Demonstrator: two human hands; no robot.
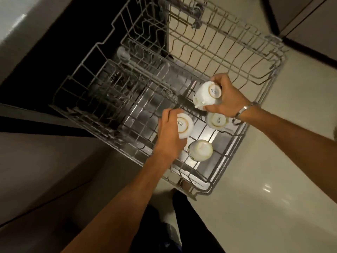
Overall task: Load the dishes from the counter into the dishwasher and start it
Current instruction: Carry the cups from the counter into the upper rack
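Your right hand [228, 99] grips an upturned white cup [207, 94] by its side, base toward you, holding it just above the wires at the near right part of the pulled-out upper rack [262, 114]. Your left hand [170, 132] curls over a second cup [184, 126], also base-up, which looks set down or nearly so on the rack floor. Two more cups already sit inverted: one [217, 120] just under your right wrist side, another [200, 150] nearer the front edge.

So, by my reading, the loading is under way but early: four cups in or going in, most of the rack bare, and the start step not yet reached. The surface with any remaining dishes is out of sight, so you cannot tell how many are left.

The lower rack [102, 99] shows beneath, dim and blurred. Watch the fold-down tines [184, 102] between the two held cups; they crowd the landing spot.
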